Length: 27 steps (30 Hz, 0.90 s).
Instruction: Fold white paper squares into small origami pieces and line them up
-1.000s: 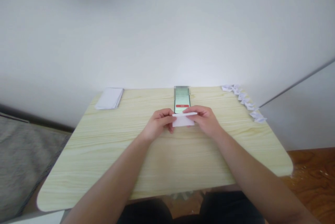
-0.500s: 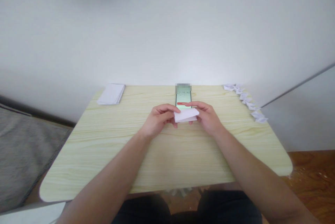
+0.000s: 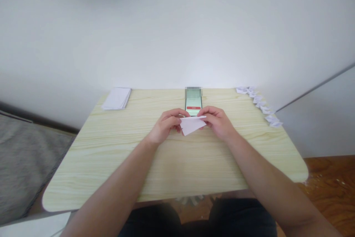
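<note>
Between my two hands is a folded sheet of white paper [image 3: 192,125], held just above the middle of the table. My left hand [image 3: 168,123] pinches its left edge between thumb and fingers. At the right end, my right hand [image 3: 216,121] grips the paper's upper edge, with thumb and index finger close to the fold. The lower part of the sheet hangs toward me in a slanted, pointed shape. Just beyond the paper lies a phone [image 3: 193,103] with a green screen and a red bar. Some fingers of both hands are hidden under the paper.
A stack of white paper [image 3: 116,98] rests at the table's back left. Several folded white paper pieces [image 3: 259,101] line the back right edge. The pale wood-grain table [image 3: 111,155] meets a white wall [image 3: 177,30] behind.
The paper has turned between my hands: a narrow upper edge and a larger pointed lower face now show. My right index finger has drawn back from over the phone to the paper.
</note>
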Each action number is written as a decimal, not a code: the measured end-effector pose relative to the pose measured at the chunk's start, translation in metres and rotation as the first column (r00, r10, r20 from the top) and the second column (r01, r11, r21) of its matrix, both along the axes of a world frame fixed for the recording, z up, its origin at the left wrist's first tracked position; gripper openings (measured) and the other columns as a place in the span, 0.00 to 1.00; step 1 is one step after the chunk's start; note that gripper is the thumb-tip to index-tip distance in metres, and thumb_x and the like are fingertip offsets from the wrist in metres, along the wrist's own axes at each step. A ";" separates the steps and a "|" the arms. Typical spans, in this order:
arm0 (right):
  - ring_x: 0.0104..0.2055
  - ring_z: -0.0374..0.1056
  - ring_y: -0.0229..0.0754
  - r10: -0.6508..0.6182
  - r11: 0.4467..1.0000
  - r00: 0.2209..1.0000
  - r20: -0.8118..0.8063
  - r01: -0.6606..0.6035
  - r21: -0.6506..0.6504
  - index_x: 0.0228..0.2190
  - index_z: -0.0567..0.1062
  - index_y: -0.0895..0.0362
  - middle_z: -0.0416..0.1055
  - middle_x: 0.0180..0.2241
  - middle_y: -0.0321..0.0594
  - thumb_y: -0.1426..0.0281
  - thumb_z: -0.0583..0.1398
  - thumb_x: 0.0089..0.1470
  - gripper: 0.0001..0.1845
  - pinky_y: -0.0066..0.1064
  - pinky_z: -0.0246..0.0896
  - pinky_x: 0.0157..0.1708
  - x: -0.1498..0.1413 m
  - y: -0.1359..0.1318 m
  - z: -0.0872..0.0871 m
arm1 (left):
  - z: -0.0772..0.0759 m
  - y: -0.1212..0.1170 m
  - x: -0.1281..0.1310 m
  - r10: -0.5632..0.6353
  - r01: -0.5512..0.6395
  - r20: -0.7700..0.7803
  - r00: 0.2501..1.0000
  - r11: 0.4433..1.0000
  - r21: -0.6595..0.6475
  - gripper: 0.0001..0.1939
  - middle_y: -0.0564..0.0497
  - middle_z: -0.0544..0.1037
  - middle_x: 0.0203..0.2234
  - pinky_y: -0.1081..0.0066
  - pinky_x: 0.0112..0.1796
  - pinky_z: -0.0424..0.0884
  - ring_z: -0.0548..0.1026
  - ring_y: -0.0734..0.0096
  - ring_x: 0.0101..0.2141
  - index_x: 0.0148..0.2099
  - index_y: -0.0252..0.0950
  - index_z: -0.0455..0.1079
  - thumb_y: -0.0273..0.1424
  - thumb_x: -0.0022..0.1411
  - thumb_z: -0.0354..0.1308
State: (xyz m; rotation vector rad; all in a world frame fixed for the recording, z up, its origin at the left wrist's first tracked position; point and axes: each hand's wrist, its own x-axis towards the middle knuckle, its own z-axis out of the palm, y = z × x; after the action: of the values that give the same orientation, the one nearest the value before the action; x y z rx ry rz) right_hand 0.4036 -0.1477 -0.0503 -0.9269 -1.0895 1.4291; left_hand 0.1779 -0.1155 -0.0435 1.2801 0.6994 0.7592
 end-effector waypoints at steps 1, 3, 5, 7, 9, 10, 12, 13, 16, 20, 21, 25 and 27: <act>0.27 0.70 0.37 0.006 1.000 1.000 0.016 -0.006 0.002 0.30 0.81 0.55 0.74 0.26 0.34 0.72 0.67 0.49 0.03 0.27 0.68 0.25 0.000 0.000 0.001 | 0.000 0.000 0.000 -0.001 0.001 0.017 1.000 1.000 -0.019 0.16 0.46 0.79 0.31 0.70 0.29 0.70 0.75 0.66 0.30 0.46 0.33 0.76 0.29 0.55 0.55; 0.27 0.68 0.36 0.008 1.000 0.998 0.060 -0.009 0.016 0.29 0.81 0.55 0.74 0.25 0.34 0.72 0.67 0.49 0.03 0.26 0.65 0.25 0.000 -0.001 0.003 | 0.001 0.000 0.001 -0.031 0.034 0.054 0.998 0.997 -0.063 0.18 0.45 0.80 0.33 0.69 0.30 0.72 0.75 0.65 0.32 0.45 0.33 0.76 0.28 0.51 0.56; 0.27 0.67 0.36 -0.011 0.998 0.991 0.134 0.003 0.060 0.29 0.81 0.55 0.74 0.26 0.34 0.72 0.65 0.49 0.03 0.26 0.63 0.26 0.001 -0.001 0.005 | 0.003 -0.001 0.001 -0.101 0.109 0.092 0.991 0.989 -0.097 0.20 0.42 0.80 0.34 0.67 0.31 0.74 0.76 0.62 0.33 0.46 0.32 0.76 0.30 0.50 0.57; 0.28 0.66 0.36 -0.044 0.992 0.973 0.227 0.016 0.125 0.29 0.81 0.55 0.75 0.28 0.35 0.73 0.63 0.49 0.05 0.27 0.62 0.28 0.003 -0.002 0.006 | 0.005 -0.002 0.002 -0.164 0.179 0.127 0.978 0.977 -0.119 0.21 0.40 0.80 0.35 0.64 0.31 0.75 0.77 0.58 0.34 0.47 0.31 0.77 0.36 0.53 0.58; 0.30 0.68 0.38 -0.053 0.984 0.954 0.296 -0.001 0.179 0.29 0.81 0.55 0.76 0.29 0.36 0.73 0.62 0.50 0.06 0.29 0.63 0.31 0.003 -0.002 0.007 | 0.006 -0.003 0.004 -0.174 0.191 0.121 0.977 0.971 -0.141 0.23 0.40 0.79 0.33 0.64 0.30 0.75 0.76 0.59 0.32 0.48 0.31 0.77 0.43 0.58 0.58; 0.32 0.69 0.39 -0.046 0.981 0.948 0.314 -0.017 0.195 0.29 0.81 0.54 0.77 0.30 0.37 0.72 0.63 0.51 0.06 0.29 0.63 0.32 0.002 -0.002 0.007 | 0.006 -0.003 0.005 -0.161 0.174 0.094 0.982 0.973 -0.153 0.23 0.42 0.79 0.32 0.65 0.29 0.74 0.76 0.62 0.30 0.47 0.32 0.77 0.45 0.60 0.59; 0.33 0.70 0.39 -0.021 0.977 0.945 0.327 -0.051 0.209 0.31 0.82 0.54 0.78 0.31 0.37 0.70 0.64 0.52 0.05 0.30 0.63 0.33 0.000 -0.003 0.006 | 0.006 -0.005 0.008 -0.131 0.130 0.008 0.991 0.979 -0.158 0.19 0.47 0.77 0.30 0.71 0.27 0.70 0.73 0.69 0.27 0.45 0.34 0.76 0.43 0.59 0.64; 0.32 0.70 0.39 -0.011 0.976 0.945 0.328 -0.061 0.210 0.32 0.82 0.54 0.77 0.31 0.37 0.69 0.64 0.53 0.05 0.29 0.63 0.31 -0.001 -0.004 0.005 | 0.006 -0.005 0.009 -0.122 0.115 -0.034 0.992 0.983 -0.146 0.17 0.49 0.77 0.28 0.73 0.27 0.67 0.72 0.72 0.26 0.44 0.34 0.76 0.40 0.57 0.68; 0.25 0.64 0.35 -0.005 0.979 0.951 0.309 -0.059 0.198 0.39 0.81 0.53 0.74 0.26 0.34 0.68 0.64 0.55 0.09 0.27 0.57 0.26 -0.004 -0.006 0.004 | 0.004 -0.006 0.011 -0.123 0.114 -0.100 0.987 0.989 -0.096 0.16 0.52 0.75 0.25 0.76 0.26 0.62 0.70 0.76 0.25 0.43 0.34 0.75 0.36 0.55 0.71; 0.24 0.64 0.35 -0.047 0.986 0.965 0.258 0.003 0.168 0.45 0.78 0.52 0.72 0.24 0.32 0.63 0.65 0.56 0.14 0.27 0.59 0.25 -0.005 -0.006 0.005 | 0.000 -0.005 0.011 -0.083 0.073 -0.091 0.992 0.991 -0.112 0.17 0.49 0.79 0.30 0.73 0.29 0.66 0.74 0.72 0.28 0.44 0.33 0.75 0.38 0.57 0.70; 0.25 0.66 0.36 -0.063 0.988 0.971 0.231 0.028 0.152 0.44 0.78 0.53 0.74 0.25 0.33 0.62 0.65 0.56 0.14 0.28 0.63 0.26 -0.004 -0.005 0.005 | -0.001 -0.004 0.011 -0.059 0.049 -0.079 0.995 0.992 -0.118 0.17 0.48 0.80 0.31 0.73 0.30 0.67 0.75 0.71 0.29 0.44 0.33 0.75 0.38 0.57 0.69; 0.28 0.73 0.40 -0.105 0.990 0.985 0.134 0.090 0.110 0.40 0.76 0.53 0.77 0.30 0.36 0.57 0.67 0.54 0.16 0.34 0.72 0.31 -0.003 -0.003 0.004 | -0.005 -0.002 0.013 0.061 -0.066 -0.043 0.997 0.990 -0.125 0.18 0.47 0.81 0.34 0.71 0.33 0.71 0.77 0.69 0.32 0.45 0.34 0.74 0.39 0.56 0.70; 0.27 0.73 0.40 -0.125 0.985 0.984 0.131 0.107 0.135 0.38 0.76 0.54 0.77 0.29 0.36 0.58 0.70 0.51 0.17 0.34 0.73 0.30 -0.002 -0.002 0.002 | -0.006 -0.001 0.015 0.126 -0.129 -0.034 0.991 0.985 -0.118 0.18 0.48 0.80 0.34 0.70 0.34 0.73 0.77 0.69 0.32 0.45 0.34 0.75 0.39 0.56 0.70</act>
State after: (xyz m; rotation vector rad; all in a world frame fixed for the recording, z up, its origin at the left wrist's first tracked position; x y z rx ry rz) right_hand 0.4013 -0.1497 -0.0484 -0.9930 -1.1949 1.2000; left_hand 0.1925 -0.1162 -0.0492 1.1457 0.8426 0.7932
